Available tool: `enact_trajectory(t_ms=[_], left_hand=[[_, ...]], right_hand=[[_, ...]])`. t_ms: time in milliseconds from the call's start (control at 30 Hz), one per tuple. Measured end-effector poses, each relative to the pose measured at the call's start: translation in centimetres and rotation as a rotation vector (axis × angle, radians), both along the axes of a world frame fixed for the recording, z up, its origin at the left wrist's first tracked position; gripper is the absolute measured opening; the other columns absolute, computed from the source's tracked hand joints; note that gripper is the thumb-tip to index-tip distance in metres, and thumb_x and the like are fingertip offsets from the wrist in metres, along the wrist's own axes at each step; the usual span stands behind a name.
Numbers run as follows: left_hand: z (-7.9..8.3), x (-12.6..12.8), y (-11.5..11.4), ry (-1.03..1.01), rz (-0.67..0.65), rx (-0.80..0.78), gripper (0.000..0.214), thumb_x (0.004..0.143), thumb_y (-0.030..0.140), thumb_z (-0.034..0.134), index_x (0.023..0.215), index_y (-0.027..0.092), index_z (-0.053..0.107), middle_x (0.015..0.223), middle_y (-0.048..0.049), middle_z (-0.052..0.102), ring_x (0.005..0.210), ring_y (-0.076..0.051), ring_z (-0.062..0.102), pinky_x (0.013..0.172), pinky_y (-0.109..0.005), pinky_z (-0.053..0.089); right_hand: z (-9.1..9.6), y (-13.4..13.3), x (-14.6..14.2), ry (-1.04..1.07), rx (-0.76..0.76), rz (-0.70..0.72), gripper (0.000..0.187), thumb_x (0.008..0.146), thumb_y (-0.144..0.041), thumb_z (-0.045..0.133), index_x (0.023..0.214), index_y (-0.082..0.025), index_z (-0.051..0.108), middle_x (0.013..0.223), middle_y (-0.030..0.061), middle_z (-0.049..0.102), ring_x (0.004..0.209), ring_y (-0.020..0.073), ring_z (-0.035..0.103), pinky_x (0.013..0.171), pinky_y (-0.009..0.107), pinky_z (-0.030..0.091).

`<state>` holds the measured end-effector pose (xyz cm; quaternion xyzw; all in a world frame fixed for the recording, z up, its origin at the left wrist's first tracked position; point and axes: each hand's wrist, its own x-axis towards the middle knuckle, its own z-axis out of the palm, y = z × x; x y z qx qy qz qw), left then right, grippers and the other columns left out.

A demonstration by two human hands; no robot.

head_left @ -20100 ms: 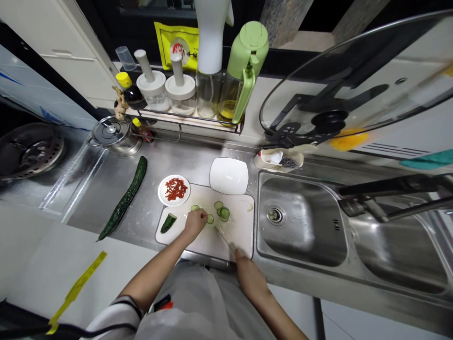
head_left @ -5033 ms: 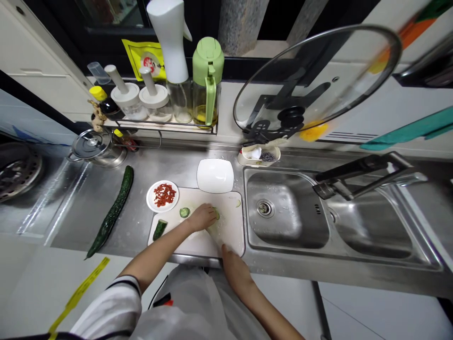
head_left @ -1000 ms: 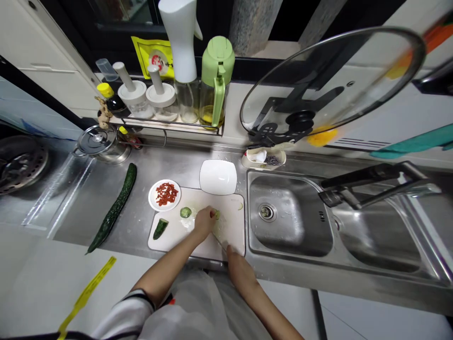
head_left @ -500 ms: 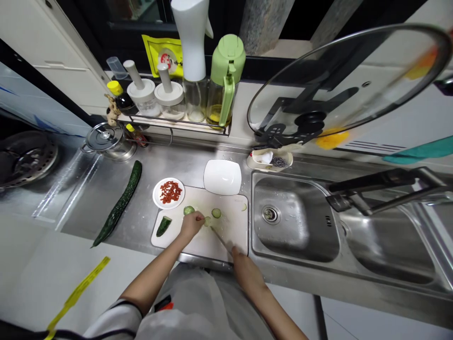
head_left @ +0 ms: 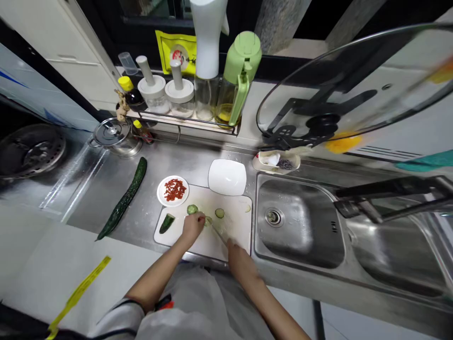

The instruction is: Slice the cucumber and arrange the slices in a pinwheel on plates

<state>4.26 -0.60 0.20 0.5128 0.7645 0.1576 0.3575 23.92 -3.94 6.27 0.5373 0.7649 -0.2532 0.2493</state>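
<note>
My right hand (head_left: pixel 242 262) is wrapped round the handle of a knife (head_left: pixel 220 234), whose blade slants up and left over the pale cutting board (head_left: pixel 233 250). Against the blade tip is a thin cucumber slice (head_left: pixel 208 220), pinched at its left edge by the closed fingers of my left hand (head_left: pixel 193 228). Just behind that hand sits a piece of cucumber (head_left: pixel 192 208). One round slice (head_left: pixel 219 213) lies flat to the right of the blade. A dark green cucumber chunk (head_left: pixel 166 223) rests at the board's left side.
A plate of chopped red bits (head_left: pixel 160 194) overlaps the board's back left corner. Behind the board is a white dish (head_left: pixel 226 175). A whole cucumber (head_left: pixel 123 200) lies left, and a sink (head_left: pixel 300 212) adjoins on the right. A glass lid (head_left: pixel 354 89) hangs above.
The view has shifted slightly, moving the scene rightward. My right hand and the knife have come closer to my left hand, the blade tip now by its fingers.
</note>
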Motion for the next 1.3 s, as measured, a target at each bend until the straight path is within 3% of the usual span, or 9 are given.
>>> enact_trajectory(t_ms=[467,633,1033,1300], left_hand=[[-0.6,0.0,0.0,0.029,0.029,-0.016,0.019,0.079,0.016,0.053,0.083,0.021,0.071,0.08,-0.0014,0.071,0.074,-0.013,0.063,0.069,-0.021,0.039],[-1.0,0.0,0.0,0.044,0.018,-0.007,0.02,0.079,0.016,0.052,0.081,0.021,0.071,0.078,-0.001,0.071,0.072,-0.013,0.062,0.068,-0.021,0.04],[-1.2,-0.1,-0.1,0.038,0.005,0.008,0.02,0.079,0.016,0.052,0.082,0.021,0.071,0.079,-0.0015,0.071,0.075,-0.013,0.063,0.069,-0.021,0.039],[-0.9,0.1,-0.1,0.03,0.025,-0.006,0.018,0.078,0.016,0.053,0.078,0.021,0.07,0.075,-0.0006,0.07,0.07,-0.013,0.062,0.066,-0.021,0.038]], right_hand=[[0.9,0.3,-1.2,-0.023,0.063,0.035,0.04,0.089,-0.002,0.025,0.115,-0.014,0.054,0.095,0.0144,0.068,0.087,0.02,0.068,0.066,0.025,0.05],[0.6,0.2,-1.4,-0.039,0.09,0.051,0.042,0.09,-0.003,0.025,0.121,-0.014,0.052,0.095,0.0142,0.069,0.086,0.0195,0.068,0.066,0.024,0.051],[0.0,0.3,-1.1,-0.039,0.057,0.082,0.045,0.09,-0.003,0.029,0.131,-0.011,0.047,0.107,0.0168,0.066,0.095,0.019,0.066,0.076,0.025,0.051],[1.7,-0.8,0.7,-0.069,-0.076,-0.027,0.049,0.088,0.001,0.023,0.129,-0.009,0.05,0.104,0.0163,0.068,0.095,0.0204,0.066,0.076,0.026,0.051]])
